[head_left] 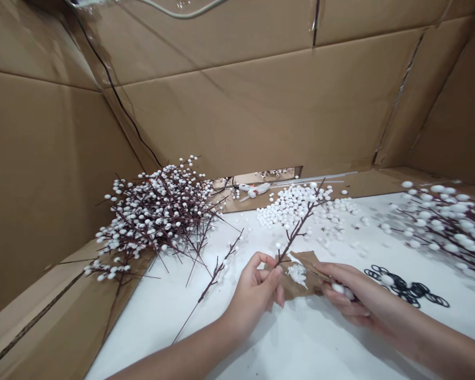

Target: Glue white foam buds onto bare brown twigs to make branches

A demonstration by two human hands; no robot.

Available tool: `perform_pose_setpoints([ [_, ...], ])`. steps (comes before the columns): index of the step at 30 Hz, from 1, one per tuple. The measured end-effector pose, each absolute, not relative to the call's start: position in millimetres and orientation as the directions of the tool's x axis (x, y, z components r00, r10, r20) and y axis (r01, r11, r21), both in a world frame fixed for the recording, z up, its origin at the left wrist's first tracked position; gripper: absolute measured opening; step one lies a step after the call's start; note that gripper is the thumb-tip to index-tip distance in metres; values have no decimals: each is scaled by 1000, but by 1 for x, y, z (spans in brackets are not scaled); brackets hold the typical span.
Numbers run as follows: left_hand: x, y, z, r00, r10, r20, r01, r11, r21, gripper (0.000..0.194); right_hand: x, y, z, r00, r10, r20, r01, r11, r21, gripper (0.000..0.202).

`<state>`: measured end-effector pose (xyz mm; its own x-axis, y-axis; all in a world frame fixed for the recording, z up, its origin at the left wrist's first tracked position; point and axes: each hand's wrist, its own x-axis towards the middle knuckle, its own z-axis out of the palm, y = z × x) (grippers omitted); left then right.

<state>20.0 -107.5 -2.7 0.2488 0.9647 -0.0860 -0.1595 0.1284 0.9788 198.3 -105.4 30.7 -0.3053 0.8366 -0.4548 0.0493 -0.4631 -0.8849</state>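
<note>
My left hand (257, 287) pinches a dark brown artificial branch (298, 228) near its lower part. The branch slants up to the right, with a white berry low on its stem and bare twigs above. Behind the fingers lies a torn piece of brown cardboard (311, 287) carrying a blob of white paste (298, 273). My right hand (348, 295) is at the cardboard's right edge, fingers curled around a few white berries (342, 290). A thin dark tip shows between its fingertips, too small to name.
A heap of white-berried branches (158, 211) stands at left; more branches (451, 227) lie at right. One branch (219, 266) lies near my left hand. Loose white berries (293, 203), a glue gun (255, 190) and black rings (409, 287) are on the table. Cardboard walls (253, 105) enclose it.
</note>
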Motion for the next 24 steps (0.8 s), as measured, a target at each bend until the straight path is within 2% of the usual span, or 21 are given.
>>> perform_pose_setpoints([
  [13,20,-108,-2,246,965,-95,-158,136,978,34,200,-100,23,-337,838,-428,71,-431,-900,32],
  [19,19,-108,0,228,969,-98,-177,141,974,31,201,-96,24,-269,871,-411,54,-412,-910,31],
  [24,17,-107,1,205,975,-87,-179,124,976,28,210,-89,27,-197,921,-337,11,-342,-940,29],
])
